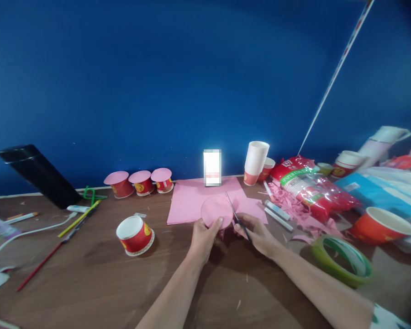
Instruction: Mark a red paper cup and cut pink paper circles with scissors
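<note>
My left hand pinches a round pink paper disc by its lower edge, thumb on top. In my right hand is a pair of scissors with dark handles, its blades pointing up and away along the disc's right edge. A strip of pink paper hangs near the disc between the hands. Beneath and behind them lies a stack of pink paper sheets. To the left stands a red paper cup piece with a white inside and a pale scalloped base.
Three red cups topped with pink discs line the wall. A blurred-out upright screen, stacked paper cups, pink scraps, a red plastic bag and a tape roll stand around. A black bottle leans at left.
</note>
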